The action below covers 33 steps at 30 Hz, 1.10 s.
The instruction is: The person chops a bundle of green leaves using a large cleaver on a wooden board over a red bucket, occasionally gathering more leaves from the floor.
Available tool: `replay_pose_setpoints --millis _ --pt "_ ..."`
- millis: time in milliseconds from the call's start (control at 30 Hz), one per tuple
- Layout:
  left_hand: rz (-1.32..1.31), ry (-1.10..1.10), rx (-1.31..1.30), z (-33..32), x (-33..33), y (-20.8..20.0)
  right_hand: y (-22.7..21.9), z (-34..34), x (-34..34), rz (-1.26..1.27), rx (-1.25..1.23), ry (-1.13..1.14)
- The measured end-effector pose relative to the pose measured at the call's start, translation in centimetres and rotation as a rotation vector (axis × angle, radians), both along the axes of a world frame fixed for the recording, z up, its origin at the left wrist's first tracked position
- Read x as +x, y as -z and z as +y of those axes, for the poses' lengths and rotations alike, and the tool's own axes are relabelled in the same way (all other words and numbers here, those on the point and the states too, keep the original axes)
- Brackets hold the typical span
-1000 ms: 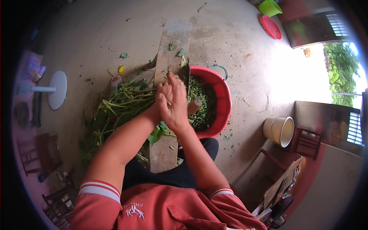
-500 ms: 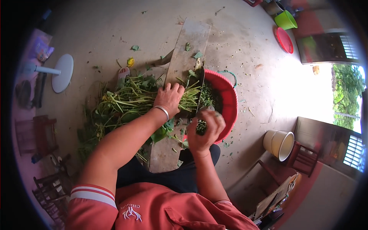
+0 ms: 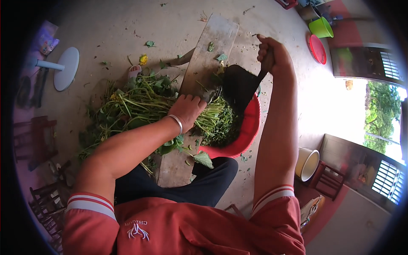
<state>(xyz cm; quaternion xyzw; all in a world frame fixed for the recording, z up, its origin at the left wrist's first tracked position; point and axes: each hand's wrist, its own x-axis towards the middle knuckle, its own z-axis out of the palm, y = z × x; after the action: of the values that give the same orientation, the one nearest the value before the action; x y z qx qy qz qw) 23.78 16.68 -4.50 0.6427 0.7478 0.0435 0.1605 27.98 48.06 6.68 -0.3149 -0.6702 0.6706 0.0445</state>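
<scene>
My left hand (image 3: 187,111) is closed over a thick bundle of leafy green stems (image 3: 140,106), pressing it on a wooden bench (image 3: 204,63). Cut stem ends poke out past my fingers over a red basin (image 3: 253,127). Chopped greens (image 3: 221,129) fill part of that basin. My right hand (image 3: 274,55) is raised to the far right, wrapped round the handle of a broad dark cleaver (image 3: 242,87). The blade hangs above the basin, apart from the stems, and hides the basin's far part.
Leaf scraps lie on the bench and the concrete floor. A round white stand base (image 3: 66,69) is at the left. To the right are a cream bucket (image 3: 307,165), a wooden chair (image 3: 327,180), a red basin lid or tray (image 3: 317,49) and a green bucket (image 3: 321,27).
My right hand has swung up and away to the far right, lifting the cleaver off the stems. The left hand stays on the bundle.
</scene>
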Motion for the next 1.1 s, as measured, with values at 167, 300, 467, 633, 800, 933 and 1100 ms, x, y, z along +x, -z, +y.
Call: replay_pose_setpoints --millis 167,300,467,633,800,933,1100 --pt "0.046 -0.101 0.202 2.6 -0.4 1.3 1.3 1.8 -1.9 0.011 -0.190 0.277" --pt "0.052 -0.152 0.048 3.0 0.6 1.9 0.4 -7.5 3.1 0.124 -0.140 0.521" --pt "0.120 -0.158 0.079 2.7 0.4 1.5 2.6 -20.5 8.0 0.190 0.382 0.433" --pt "0.021 -0.101 0.091 2.0 0.2 1.1 1.1 -10.5 4.9 0.050 0.084 0.488" --pt "-0.033 -0.060 -0.021 3.1 0.6 1.6 -0.1 0.5 -1.6 -0.050 -0.103 0.323" --pt "0.034 -0.154 0.033 4.4 0.8 1.7 1.2 -3.4 -0.2 -0.021 0.150 0.329" --pt "0.118 -0.152 -0.076 4.1 1.3 1.2 3.7 -17.5 6.6 0.158 0.250 0.541"
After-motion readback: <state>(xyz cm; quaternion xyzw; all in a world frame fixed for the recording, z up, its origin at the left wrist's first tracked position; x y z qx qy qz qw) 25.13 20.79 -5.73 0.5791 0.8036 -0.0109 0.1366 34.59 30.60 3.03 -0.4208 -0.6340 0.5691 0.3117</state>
